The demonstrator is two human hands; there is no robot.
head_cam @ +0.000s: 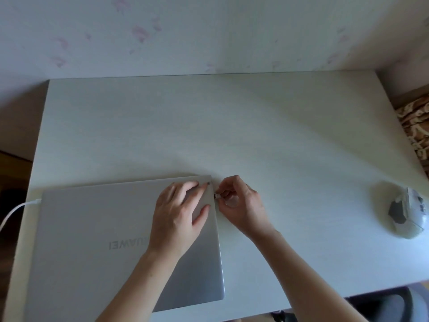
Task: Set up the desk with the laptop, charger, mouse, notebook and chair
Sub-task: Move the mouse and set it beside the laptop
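Dongle (217, 195) at laptop (92, 228) edge — right hand (239, 205) pinching, left hand (178, 212) flat.

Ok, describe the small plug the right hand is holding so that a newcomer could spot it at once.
Start at the closed silver laptop on the white desk, then follow its right edge toward the far corner. There the right hand pinches a tiny USB dongle, its metal tip aimed at the laptop's side, far smaller than the mouse.

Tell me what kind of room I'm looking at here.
Probably a home study corner or bedroom: a pale wood-grain desk pushed against floral-print wallpaper, with a closed silver laptop, a translucent white computer mouse and a grey chair seat tucked below.
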